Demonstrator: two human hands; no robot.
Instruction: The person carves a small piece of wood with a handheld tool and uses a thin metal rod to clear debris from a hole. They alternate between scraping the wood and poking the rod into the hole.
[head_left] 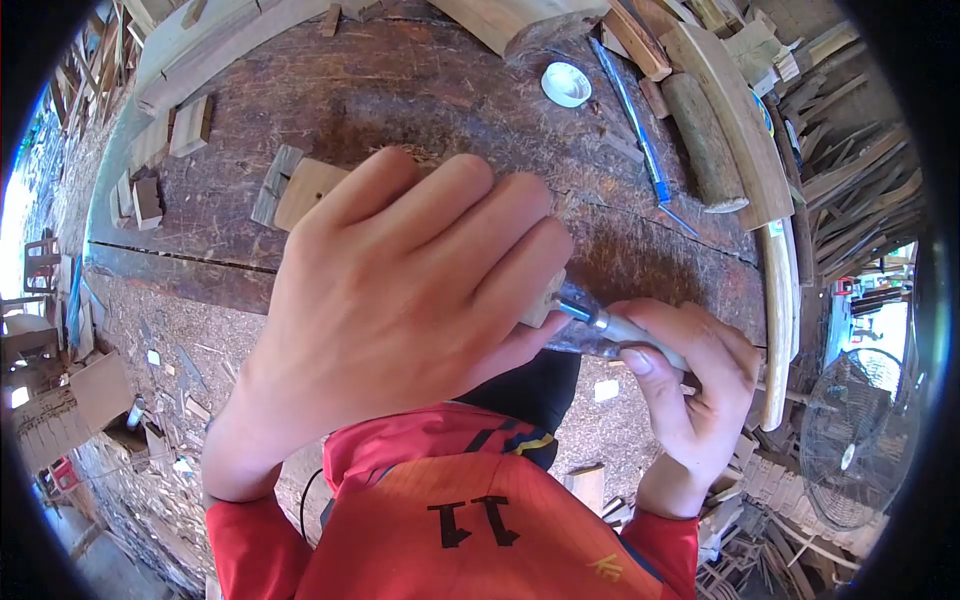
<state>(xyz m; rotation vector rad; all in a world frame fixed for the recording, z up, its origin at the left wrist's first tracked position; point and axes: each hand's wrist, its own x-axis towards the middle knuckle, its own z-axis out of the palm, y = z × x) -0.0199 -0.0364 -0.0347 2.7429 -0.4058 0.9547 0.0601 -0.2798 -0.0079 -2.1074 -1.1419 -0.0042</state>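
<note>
My left hand (400, 270) is wrapped over a small wooden block (542, 302), whose end shows below the fingers at the bench's near edge. In my right hand (690, 370) is a tool with a pale handle (640, 338) and a dark metal shaft (574, 309). The shaft points left and meets the block's end; its tip cannot be made out. Beyond my left knuckles, a light wooden piece with a small hole (305, 192) lies against a greyish block (274, 186).
The worn bench (420, 100) bears a white round lid (566, 84), a long blue tool (635, 125) and small wood blocks (190, 126). Long timber pieces (725, 120) line its right side. A fan (850, 440) stands at the right, near stacked scrap wood (865, 190).
</note>
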